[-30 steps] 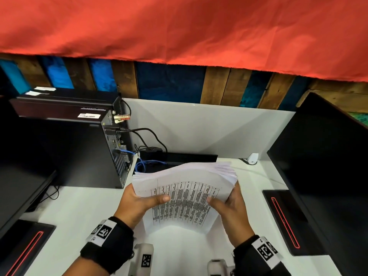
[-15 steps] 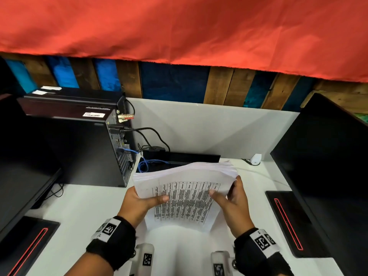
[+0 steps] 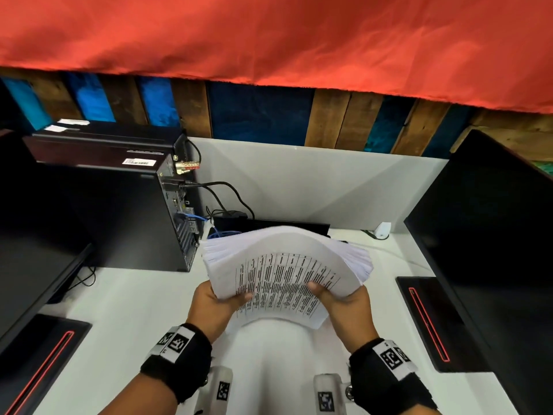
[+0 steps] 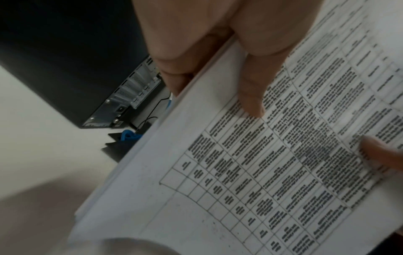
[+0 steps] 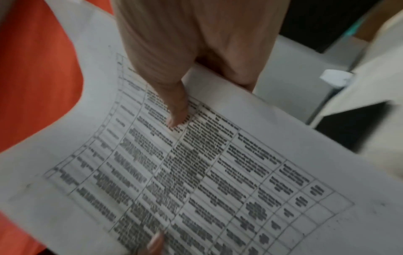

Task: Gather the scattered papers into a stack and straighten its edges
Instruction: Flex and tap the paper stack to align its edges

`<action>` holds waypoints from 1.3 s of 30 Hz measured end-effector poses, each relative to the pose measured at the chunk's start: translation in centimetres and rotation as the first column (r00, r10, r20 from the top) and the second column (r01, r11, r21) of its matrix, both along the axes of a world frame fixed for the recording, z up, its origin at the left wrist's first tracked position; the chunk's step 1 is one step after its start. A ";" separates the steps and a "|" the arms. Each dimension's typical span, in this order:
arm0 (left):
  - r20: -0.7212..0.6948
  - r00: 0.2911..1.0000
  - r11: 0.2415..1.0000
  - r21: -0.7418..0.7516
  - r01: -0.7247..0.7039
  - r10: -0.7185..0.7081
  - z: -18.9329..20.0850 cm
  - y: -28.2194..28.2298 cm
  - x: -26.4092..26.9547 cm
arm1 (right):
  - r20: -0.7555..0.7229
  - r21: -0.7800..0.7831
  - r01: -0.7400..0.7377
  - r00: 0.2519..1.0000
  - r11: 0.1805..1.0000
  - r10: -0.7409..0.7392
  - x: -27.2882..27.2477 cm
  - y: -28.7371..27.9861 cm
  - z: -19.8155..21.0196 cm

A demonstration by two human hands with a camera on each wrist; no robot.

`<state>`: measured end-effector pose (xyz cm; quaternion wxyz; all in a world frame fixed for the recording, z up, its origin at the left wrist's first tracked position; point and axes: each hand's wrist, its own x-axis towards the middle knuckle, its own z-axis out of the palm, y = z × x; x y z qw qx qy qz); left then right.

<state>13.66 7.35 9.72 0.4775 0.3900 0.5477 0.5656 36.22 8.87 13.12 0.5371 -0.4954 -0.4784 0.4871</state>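
The left hand (image 3: 214, 307) grips the left edge of the paper stack (image 3: 284, 271), thumb (image 4: 250, 96) pressed flat on the printed top sheet and the other fingers curled underneath. The right hand (image 3: 347, 307) grips the right edge the same way, thumb (image 5: 176, 110) on top, fingers below. Between them the stack is lifted off the white desk (image 3: 125, 295) and bowed upward in the middle; its far edges fan out unevenly, sheet over sheet. The top sheet carries a ruled table of dark text, too blurred to read.

Left of the stack a black computer tower (image 3: 119, 211) stands on the desk, its rear ports and cables facing the papers. Just behind the stack lies a blue cable (image 3: 223, 235) beside what may be a black cable tray. Right of the stack stands a dark monitor (image 3: 490, 235), with a small white adapter (image 3: 382, 229) near the grey partition (image 3: 314, 187). Above hangs red cloth (image 3: 269, 37).
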 end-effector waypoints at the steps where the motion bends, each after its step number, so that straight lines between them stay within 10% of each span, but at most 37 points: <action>1: -0.009 1.000 0.999 -0.027 0.023 -0.023 -0.6 -0.3 -0.2 | -0.011 -0.048 -0.024 1.000 0.999 0.023 0.3 -0.2 -0.6; 10: -0.010 0.997 0.939 -0.337 0.065 -0.072 -5.9 -0.8 -0.4 | 0.211 -0.374 -0.052 0.967 0.926 0.140 0.8 -0.7 -8.2; 24: 0.045 0.998 0.998 -0.041 0.048 -0.046 2.3 0.0 0.2 | -0.061 -0.079 0.019 0.998 0.997 -0.024 0.5 -0.8 0.6; 31: 0.042 0.996 0.990 0.125 0.068 -0.073 4.9 -0.8 0.3 | 0.121 0.256 0.144 0.976 0.956 -0.180 -0.6 -2.0 2.4; 34: 0.060 0.996 0.959 0.269 -0.084 0.071 7.7 -1.2 1.2 | 0.389 0.495 0.066 0.875 0.866 -0.289 -1.0 -2.5 3.4; 39: -0.065 0.939 0.898 0.324 -0.299 0.337 10.0 -0.1 2.4 | 0.457 0.460 0.100 0.825 0.882 -0.331 -2.2 -2.8 3.6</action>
